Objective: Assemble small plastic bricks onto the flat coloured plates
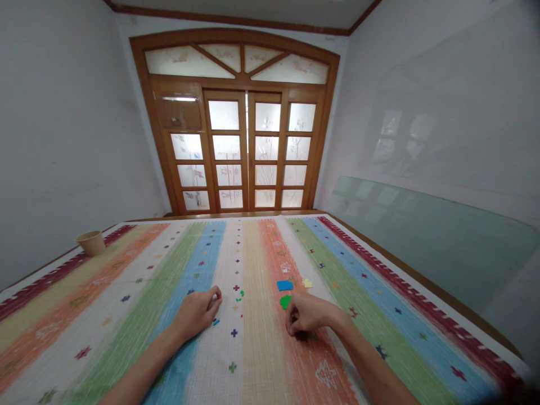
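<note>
My left hand [198,313] rests on the striped cloth with its fingers curled in towards the thumb. Whatever lies between those fingertips is too small to make out. Just below them is a small blue piece [216,322]. Small green bits [240,296] lie a little to the right of this hand. My right hand [307,315] is closed in a downward pinch over the orange stripe, and its fingertips hide anything they hold. Beside its knuckles lies a green flat piece [285,302], partly covered by the hand. A blue rectangular piece [284,286] and a pale yellow piece [307,283] lie beyond it.
A striped tablecloth [255,360] with printed motifs covers the table. Towards the far left edge stands a beige cup [91,243]. A glass panel [422,236] leans along the right wall. Wooden doors [247,152] with glass panes are behind the table.
</note>
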